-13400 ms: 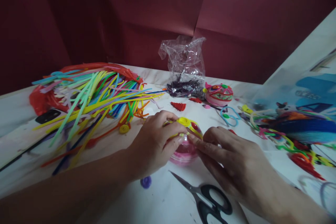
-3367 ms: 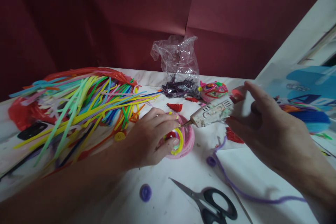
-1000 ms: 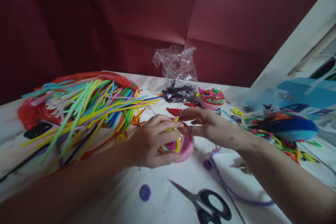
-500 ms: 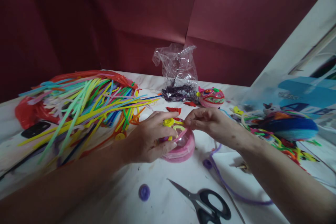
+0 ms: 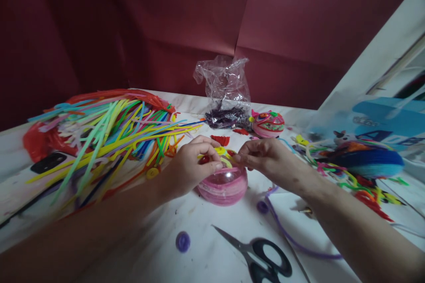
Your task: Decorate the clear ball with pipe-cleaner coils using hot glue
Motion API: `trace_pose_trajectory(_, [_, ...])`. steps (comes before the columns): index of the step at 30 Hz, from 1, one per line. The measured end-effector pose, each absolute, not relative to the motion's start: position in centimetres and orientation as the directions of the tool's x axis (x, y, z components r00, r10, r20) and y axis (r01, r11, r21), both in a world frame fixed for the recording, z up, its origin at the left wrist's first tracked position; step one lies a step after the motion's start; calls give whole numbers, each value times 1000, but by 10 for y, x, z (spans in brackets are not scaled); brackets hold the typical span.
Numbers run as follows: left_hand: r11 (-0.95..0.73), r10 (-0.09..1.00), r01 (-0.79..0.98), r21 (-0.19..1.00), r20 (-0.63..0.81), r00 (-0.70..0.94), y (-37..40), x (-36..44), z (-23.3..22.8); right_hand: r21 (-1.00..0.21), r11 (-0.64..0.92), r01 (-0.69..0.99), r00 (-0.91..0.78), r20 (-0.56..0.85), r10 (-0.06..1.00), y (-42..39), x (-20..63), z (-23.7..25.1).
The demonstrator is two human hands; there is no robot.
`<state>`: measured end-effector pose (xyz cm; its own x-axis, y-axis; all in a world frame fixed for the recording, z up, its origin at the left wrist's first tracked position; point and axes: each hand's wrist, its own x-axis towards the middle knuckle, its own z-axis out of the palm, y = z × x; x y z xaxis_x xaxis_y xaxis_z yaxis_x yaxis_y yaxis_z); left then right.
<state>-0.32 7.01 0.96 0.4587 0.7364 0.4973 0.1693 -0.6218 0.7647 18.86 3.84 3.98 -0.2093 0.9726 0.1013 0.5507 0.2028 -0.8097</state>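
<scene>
- My left hand point(image 5: 192, 166) and right hand point(image 5: 262, 159) pinch, fingertips together, a yellow pipe-cleaner coil point(image 5: 222, 154) between them.
- It sits atop the pink wound pipe-cleaner dome point(image 5: 223, 185), equally near both.

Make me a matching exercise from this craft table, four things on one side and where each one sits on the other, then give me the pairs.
Things:
1. scissors
2. clear plastic bag
3. heap of pipe cleaners
4. pink wound ball

Places:
A. far middle, by the red wall
B. under both hands
C. near edge, right of the purple coil
D. left part of the table

Pairs: 1-C, 2-A, 3-D, 4-B
</scene>
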Motion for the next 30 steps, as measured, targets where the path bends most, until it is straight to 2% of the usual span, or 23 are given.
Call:
trace_pose_trajectory(10, [-397, 838, 173, 901, 280, 468, 80, -4, 9, -753, 166, 636, -227, 23, 974, 39, 189, 47])
trace_pose_trajectory(16, [-286, 838, 172, 943, 160, 522, 79, -3, 12, -702, 164, 693, -256, -27, 966, 42, 186, 56])
trace_pose_trajectory(30, [-283, 814, 166, 945, 144, 563, 71, -2, 17, -623, 164, 765, -278, -89, 956, 42, 186, 61])
